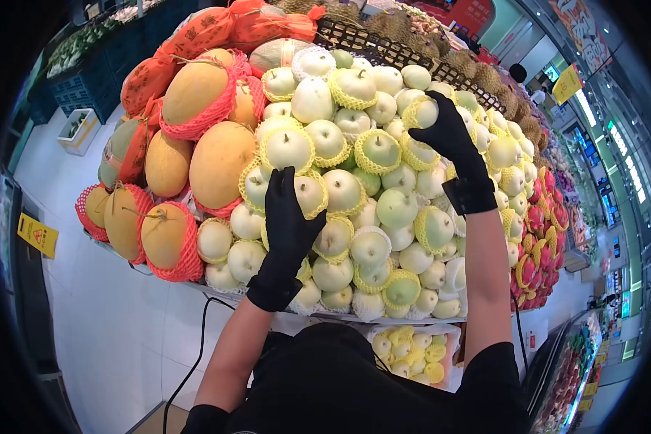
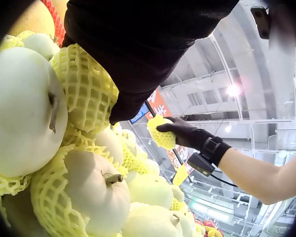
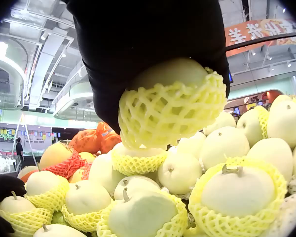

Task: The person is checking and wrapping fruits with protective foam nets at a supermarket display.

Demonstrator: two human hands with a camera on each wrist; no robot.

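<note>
A pale white-green melon point(image 3: 172, 111) in a yellow foam net is in my right hand point(image 1: 448, 136), raised over the far right of the pile. Its black-gloved fingers and thumb grip the melon's sides; the left wrist view shows this netted melon point(image 2: 161, 132) off the heap. Lower and to the left, my gloved left hand point(image 1: 289, 224) lies at the pile's front, its fingers and thumb round another netted melon point(image 2: 84, 86). Beside that one sits a bare-topped melon point(image 2: 96, 190) with a short stem. The glove covers much of the left melon.
Large orange melons point(image 1: 223, 165) in pink nets lie left of the pile, with red-bagged melons point(image 1: 195, 40) behind. Dragon fruit point(image 1: 535, 267) is heaped at right, and durians point(image 1: 394, 25) line the back. A box of netted fruit point(image 1: 412, 354) stands below the front edge. Cables hang near both arms.
</note>
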